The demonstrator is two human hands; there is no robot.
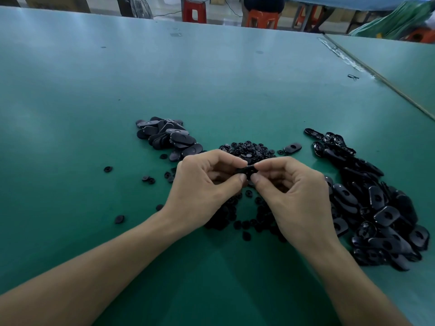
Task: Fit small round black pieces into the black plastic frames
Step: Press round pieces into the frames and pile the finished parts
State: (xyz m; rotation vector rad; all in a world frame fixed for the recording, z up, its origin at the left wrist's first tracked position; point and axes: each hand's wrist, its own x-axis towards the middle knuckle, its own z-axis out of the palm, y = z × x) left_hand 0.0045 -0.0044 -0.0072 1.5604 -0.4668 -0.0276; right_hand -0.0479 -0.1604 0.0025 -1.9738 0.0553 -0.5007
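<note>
Forearms point(117, 267) fill the bottom of the view, and both hands meet in the middle. My left hand point(202, 184) and right hand point(292, 191) each pinch one end of a frame point(246, 170) between thumb and forefinger, just above the surface point(94, 90). Can't tell if a disc is seated in it, since my fingertips cover the hole.

Trick for this step, I reckon: keep the frame level, line the disc up square with the hole, then press evenly with both thumbs so it doesn't go in cocked.

Loose round pieces point(249, 149) sit heaped just beyond my fingers, with more scattered between my wrists. They're tiny dark discs with a rim. Empty frames point(376, 208) are piled on the right, glossy rounded plastic with a centre hole. Another pile point(169, 137) to the left looks smoother, maybe finished ones.
</note>
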